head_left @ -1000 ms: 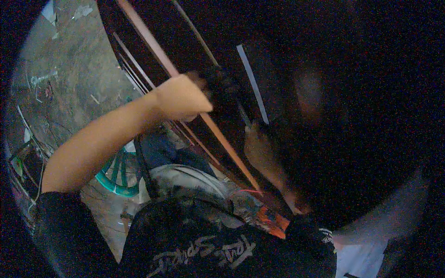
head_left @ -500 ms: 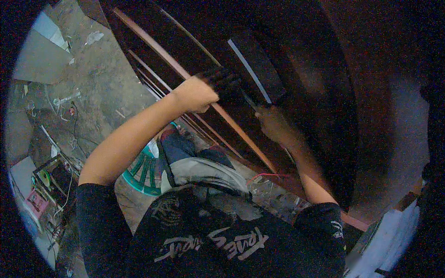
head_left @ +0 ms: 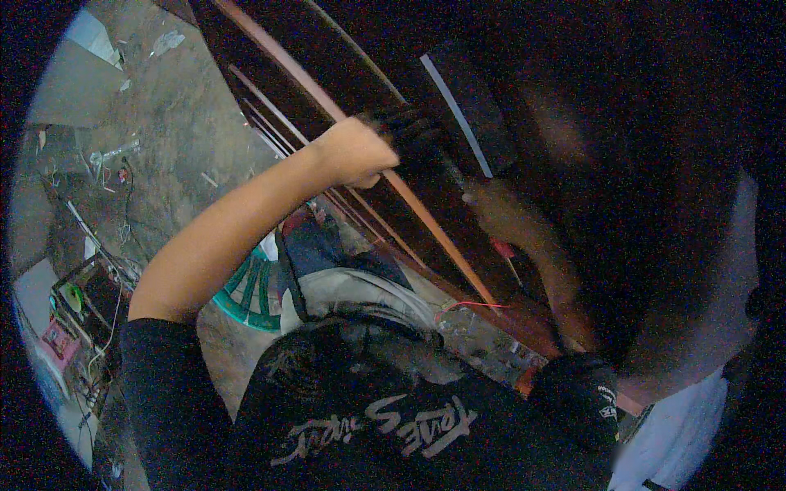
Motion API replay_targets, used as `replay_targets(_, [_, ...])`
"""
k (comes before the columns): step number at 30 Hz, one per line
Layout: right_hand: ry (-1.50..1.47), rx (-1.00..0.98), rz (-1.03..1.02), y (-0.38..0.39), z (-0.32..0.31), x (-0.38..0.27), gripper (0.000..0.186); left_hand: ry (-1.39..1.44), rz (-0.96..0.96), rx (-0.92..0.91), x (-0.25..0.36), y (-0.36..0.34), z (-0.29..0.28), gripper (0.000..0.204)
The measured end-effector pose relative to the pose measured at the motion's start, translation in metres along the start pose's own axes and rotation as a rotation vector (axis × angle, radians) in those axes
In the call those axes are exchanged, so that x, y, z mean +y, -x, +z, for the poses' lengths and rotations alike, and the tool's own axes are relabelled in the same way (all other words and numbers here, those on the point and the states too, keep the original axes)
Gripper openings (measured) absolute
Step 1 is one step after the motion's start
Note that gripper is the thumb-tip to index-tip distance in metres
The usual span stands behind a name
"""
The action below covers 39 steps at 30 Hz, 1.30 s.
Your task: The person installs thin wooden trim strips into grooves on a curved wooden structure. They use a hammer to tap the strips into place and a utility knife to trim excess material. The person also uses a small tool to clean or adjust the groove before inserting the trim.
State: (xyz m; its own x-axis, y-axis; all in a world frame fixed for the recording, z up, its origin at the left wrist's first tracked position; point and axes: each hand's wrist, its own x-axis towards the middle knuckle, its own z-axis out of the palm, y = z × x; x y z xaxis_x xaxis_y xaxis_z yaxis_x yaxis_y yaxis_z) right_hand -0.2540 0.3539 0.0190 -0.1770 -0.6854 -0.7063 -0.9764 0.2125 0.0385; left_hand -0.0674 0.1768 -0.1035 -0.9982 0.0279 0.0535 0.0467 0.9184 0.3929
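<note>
Inside a dark wooden cabinet-like frame, my left hand lies across a long reddish-brown wooden edge. Its fingers stretch out into the shadow, dim but apart. My right hand is deeper in the dark, closed around a slim greyish tool that points toward my left fingertips. Its exact kind is too dark to tell. Just beyond both hands stands a dark panel with a pale straight edge strip. What the tool touches is hidden in shadow.
Thinner strips run beside the wooden edge. A red cord and a small red item are near my right forearm. A teal plastic seat is under me. Cables, a pink box and scraps litter the floor at left.
The view has shifted slightly, and both hands appear a little farther right. My right forearm has sunk into deeper shade. The small red item beside it now shows.
</note>
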Motion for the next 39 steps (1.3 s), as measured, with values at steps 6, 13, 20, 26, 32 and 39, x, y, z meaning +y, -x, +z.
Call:
replay_targets(6, [0.049,-0.014,0.008,0.013,0.013,0.004,0.021,0.001,0.001,0.052,0.020,0.008,-0.002,0.014])
replay_targets(13, [0.003,-0.067,0.093,0.011,0.025,0.000,0.022,-0.034,0.078,0.206,0.028,0.020,0.005,0.037])
replay_targets(20, [-0.108,-0.079,0.114,0.005,0.025,-0.021,0.023,-0.065,0.128,0.278,0.013,0.029,0.022,0.011])
replay_targets(26, [-0.111,-0.096,0.120,-0.036,0.042,-0.007,0.022,-0.069,-0.013,-0.025,-0.010,0.023,0.024,0.016])
replay_targets(32, [-0.058,0.154,0.075,-0.044,0.014,0.014,0.017,-0.124,-0.076,0.144,-0.024,0.000,0.008,0.037])
replay_targets(39, [-0.164,0.579,0.240,-0.050,0.010,0.056,0.024,0.029,-0.017,0.290,-0.072,-0.029,-0.012,0.036])
